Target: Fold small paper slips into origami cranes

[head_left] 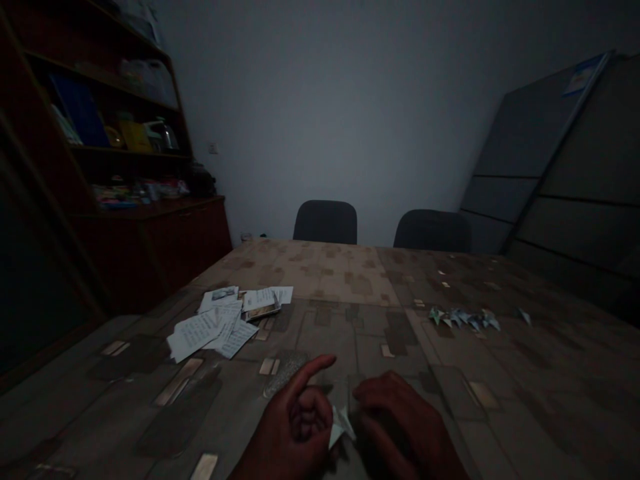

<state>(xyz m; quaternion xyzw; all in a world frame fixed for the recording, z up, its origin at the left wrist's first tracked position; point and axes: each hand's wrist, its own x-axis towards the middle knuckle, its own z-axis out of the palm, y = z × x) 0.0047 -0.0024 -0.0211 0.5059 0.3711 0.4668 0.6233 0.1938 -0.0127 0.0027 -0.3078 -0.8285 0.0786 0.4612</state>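
My left hand [295,420] is low in the middle of the view, its index finger raised and the other fingers curled. A small pale folded paper piece [341,427] with pointed corners sits at its fingertips, seemingly pinched there. Just right of the paper is my right hand [405,423], its fingers bent loosely with a gap between thumb and fingers. It appears to hold nothing, though its palm side is dark. Farther right on the table stands a row of similar folded paper pieces [465,320], with one piece [524,316] a little apart.
Loose printed paper cards [197,333] are spread on the left of the patterned tablecloth [320,327]. Two dark chairs [326,221] stand at the far edge. A wooden shelf cabinet [150,233] is at left, grey panels [530,147] at right. The room is dim.
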